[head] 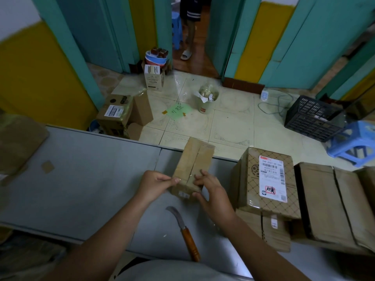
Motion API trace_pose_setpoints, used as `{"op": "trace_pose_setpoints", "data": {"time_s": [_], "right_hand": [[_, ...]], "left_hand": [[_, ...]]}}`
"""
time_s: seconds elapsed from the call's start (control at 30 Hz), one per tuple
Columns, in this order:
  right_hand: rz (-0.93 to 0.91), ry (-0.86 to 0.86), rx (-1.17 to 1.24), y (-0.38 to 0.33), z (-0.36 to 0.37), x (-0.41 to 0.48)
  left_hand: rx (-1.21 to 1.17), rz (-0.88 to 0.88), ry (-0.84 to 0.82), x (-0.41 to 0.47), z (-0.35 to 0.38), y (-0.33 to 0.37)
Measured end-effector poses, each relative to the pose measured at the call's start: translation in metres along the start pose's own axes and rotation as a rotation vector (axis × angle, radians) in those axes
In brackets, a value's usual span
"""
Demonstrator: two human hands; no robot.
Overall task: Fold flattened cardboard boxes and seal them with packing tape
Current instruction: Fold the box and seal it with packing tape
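On the desk [81, 179], twelve o'clock of the knife [188, 234]: grips cardboard box [194, 157] with left hand [156, 184] and right hand [211, 191], pinching its near end, likely holding it closed for sealing.

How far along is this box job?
Done: the small box is folded into shape, its flaps meeting in a seam. In hand: the left hand and right hand hold its near end. Left: perhaps sealing; whether the seam is taped is unclear, and no tape roll shows.
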State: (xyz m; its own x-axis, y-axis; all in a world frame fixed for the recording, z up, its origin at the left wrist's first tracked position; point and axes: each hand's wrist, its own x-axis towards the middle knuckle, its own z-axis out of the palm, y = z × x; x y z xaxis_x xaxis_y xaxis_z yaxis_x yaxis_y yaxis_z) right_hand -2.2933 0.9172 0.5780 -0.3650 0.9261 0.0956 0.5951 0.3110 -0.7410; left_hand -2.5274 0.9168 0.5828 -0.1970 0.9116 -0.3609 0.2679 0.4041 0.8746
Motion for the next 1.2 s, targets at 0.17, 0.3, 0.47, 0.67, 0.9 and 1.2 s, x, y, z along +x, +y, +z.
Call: {"op": "trace_pose_setpoints", "data": {"time_s": [0.17,0.3,0.47,0.67,0.9,1.2], "right_hand": [[-0.007,0.012,0.008,-0.001,0.000,-0.001],[-0.006,-0.002,-0.013,0.000,0.000,0.000],[0.001,-0.009,-0.020,-0.001,0.002,0.000],[0.010,-0.005,-0.030,-0.001,0.002,-0.001],[0.015,-0.026,-0.025,-0.005,0.000,-0.005],[0.142,0.104,0.279,-0.017,-0.009,-0.011]], "left_hand": [[-0.157,-0.204,-0.083,0.010,-0.003,-0.001],[0.089,-0.070,-0.084,0.014,0.011,0.017],[0.078,-0.017,-0.065,0.025,0.031,0.035],[0.008,-0.053,-0.083,0.026,0.033,0.037],[0.106,-0.010,-0.133,0.023,0.038,0.046],[-0.128,-0.036,-0.131,0.020,0.015,0.042]]}}
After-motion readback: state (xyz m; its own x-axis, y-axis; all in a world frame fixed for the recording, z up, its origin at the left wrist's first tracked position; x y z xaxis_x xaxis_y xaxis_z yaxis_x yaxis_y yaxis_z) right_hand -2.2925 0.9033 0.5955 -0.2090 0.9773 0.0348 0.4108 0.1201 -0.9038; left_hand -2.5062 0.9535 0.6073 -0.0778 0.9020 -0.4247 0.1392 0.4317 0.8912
